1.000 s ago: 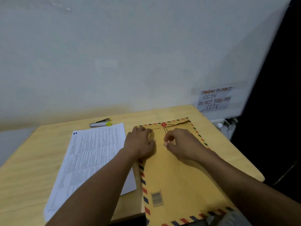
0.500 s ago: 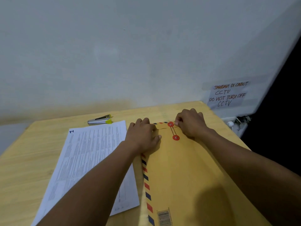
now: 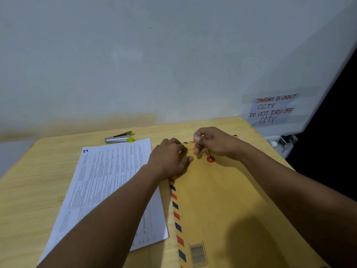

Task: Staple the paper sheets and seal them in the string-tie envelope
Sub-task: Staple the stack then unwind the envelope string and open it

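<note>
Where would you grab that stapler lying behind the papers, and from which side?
Take the stapler by the middle of its silver body, from above, thumb and fingers on its two long sides. It lies flat, lengthwise left to right, yellow end rightward. The papers lie just in front, so a low reach from the near side would likely brush them.

Stapler (image 3: 119, 137) behind sheets (image 3: 108, 182), envelope (image 3: 222, 200) right.
</note>
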A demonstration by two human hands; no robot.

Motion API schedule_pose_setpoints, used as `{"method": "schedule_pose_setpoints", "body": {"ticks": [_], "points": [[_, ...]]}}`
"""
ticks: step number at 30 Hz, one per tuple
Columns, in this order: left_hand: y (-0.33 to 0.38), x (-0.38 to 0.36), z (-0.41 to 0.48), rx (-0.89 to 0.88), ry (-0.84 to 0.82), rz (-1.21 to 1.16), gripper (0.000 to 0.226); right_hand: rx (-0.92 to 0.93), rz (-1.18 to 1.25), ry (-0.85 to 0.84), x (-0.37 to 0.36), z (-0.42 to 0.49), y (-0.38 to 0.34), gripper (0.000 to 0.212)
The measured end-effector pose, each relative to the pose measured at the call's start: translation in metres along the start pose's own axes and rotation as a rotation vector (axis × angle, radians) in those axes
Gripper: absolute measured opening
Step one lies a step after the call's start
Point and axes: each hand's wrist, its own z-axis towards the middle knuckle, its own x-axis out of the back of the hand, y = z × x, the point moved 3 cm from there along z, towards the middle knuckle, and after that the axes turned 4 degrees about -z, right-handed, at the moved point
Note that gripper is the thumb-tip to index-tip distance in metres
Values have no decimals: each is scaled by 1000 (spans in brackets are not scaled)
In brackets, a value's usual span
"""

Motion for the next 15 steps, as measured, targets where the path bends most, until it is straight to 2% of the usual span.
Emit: {"method": "schedule_pose_setpoints", "body": {"ticks": [2,3,7,9,12,15], "points": [[2,0,-1,14,-10,-14,52,-45,126,40,1,-19,11,18],[3,1,-2,20,-13,-18,52,-78,99,90,2,-26,17,18],[6,0,-6,36,-25,-19,53,-157,-251,316,16,-30,43,20],[6,-1,-5,40,-33,-17,54,-179,-523,325,27,-24,52,25],[6,-1,-2,41,-49,-10,53,-167,-953,329,43,-5,53,7],[4,0,1,34,-51,-15,52,-131,-1053,326,54,18,37,12]]}}
